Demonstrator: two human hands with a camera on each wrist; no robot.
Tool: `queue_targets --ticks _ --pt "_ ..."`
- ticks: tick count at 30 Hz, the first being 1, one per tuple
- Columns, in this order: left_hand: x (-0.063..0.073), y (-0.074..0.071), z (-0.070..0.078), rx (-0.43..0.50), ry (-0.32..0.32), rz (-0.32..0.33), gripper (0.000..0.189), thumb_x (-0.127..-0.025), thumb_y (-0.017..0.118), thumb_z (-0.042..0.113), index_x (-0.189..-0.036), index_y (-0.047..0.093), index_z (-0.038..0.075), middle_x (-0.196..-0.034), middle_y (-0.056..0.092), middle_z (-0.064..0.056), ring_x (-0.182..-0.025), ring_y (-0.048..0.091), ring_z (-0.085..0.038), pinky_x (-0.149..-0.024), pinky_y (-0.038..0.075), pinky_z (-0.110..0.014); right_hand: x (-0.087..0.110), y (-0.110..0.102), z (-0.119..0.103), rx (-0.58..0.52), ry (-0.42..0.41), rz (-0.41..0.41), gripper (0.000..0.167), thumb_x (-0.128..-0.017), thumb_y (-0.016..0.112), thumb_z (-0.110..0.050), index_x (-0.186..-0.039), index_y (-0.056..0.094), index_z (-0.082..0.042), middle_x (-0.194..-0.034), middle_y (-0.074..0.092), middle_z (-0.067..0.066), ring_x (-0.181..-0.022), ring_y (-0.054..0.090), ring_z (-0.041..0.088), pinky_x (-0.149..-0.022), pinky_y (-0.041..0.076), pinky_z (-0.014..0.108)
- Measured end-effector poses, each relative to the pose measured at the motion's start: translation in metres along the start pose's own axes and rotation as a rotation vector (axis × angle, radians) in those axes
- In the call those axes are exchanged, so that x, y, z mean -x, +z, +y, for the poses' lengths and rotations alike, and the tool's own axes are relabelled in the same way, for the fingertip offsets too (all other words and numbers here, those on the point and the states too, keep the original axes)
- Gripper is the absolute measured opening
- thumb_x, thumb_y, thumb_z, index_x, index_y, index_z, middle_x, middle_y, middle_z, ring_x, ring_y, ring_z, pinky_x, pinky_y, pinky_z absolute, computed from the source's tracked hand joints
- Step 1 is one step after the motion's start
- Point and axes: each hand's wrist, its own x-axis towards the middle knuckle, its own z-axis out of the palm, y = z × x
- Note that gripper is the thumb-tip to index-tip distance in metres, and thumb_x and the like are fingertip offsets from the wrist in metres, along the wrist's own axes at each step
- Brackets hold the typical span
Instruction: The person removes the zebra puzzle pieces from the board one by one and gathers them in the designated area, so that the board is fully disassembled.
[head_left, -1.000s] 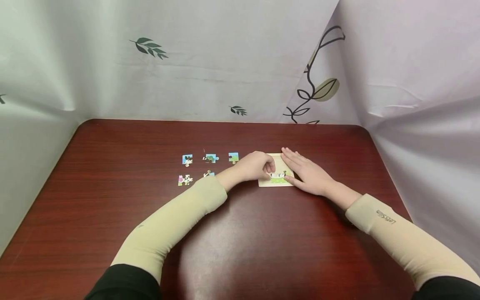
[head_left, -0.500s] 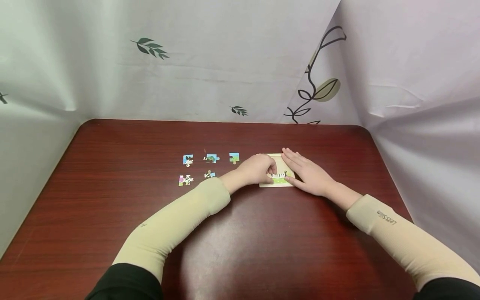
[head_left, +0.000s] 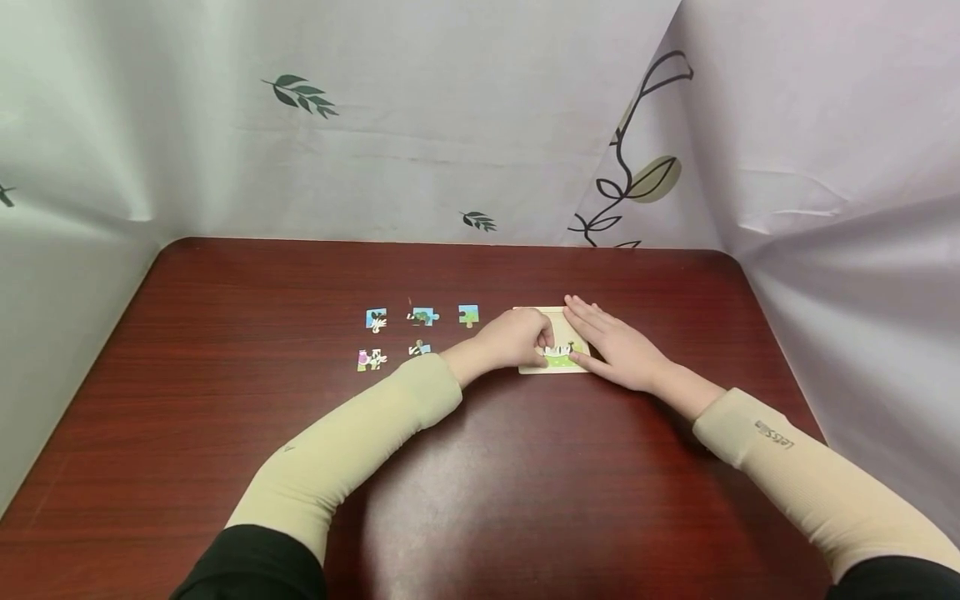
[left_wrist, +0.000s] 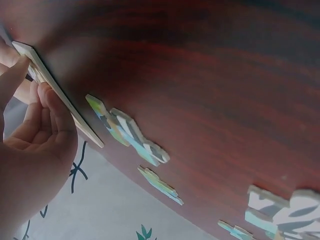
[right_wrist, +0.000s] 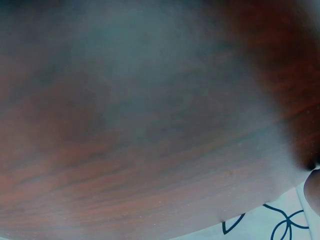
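A light wooden puzzle tray (head_left: 555,369) lies flat on the table, with green and black-and-white puzzle pieces (head_left: 558,357) along its lower part. My left hand (head_left: 516,337) is over the tray's left side, thumb and curled fingers pinching a puzzle piece (left_wrist: 34,73) at the board; the hand hides most of that piece. Straight fingers of my right hand (head_left: 615,346) rest along the tray's right edge. In the left wrist view, the left hand (left_wrist: 42,135) is beside the tilted-looking tray edge (left_wrist: 65,100). The right wrist view shows mostly table.
Several loose puzzle pieces lie left of the tray in two rows, among them a blue-green piece (head_left: 468,315), a blue one (head_left: 376,319) and a pink-and-white one (head_left: 371,360). My left sleeve (head_left: 360,433) partly covers another. A patterned white curtain (head_left: 420,125) surrounds the brown table (head_left: 262,292).
My left hand has shifted very slightly to the right and down over the tray, then stayed still. The right hand and the loose pieces hold their places.
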Motion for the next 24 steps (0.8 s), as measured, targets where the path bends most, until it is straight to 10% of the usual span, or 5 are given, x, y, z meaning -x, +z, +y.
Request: queue_targets --ticks 24 --pt "-0.0019 0.0016 -0.0040 0.018 0.001 0.012 0.018 -0.087 0.088 0.017 -0.100 0.077 0.010 -0.093 0.073 -0.001 -0.087 0.064 -0.012 -0.086 0.053 -0.027 0.0006 -0.0059 0.0041 -0.022 -0.019 -0.047 0.086 -0.101 0.067 -0.040 -0.166 0.028 0.000 -0.177 0.020 0.018 -0.165 0.021 0.035 -0.134 0.022 0.050"
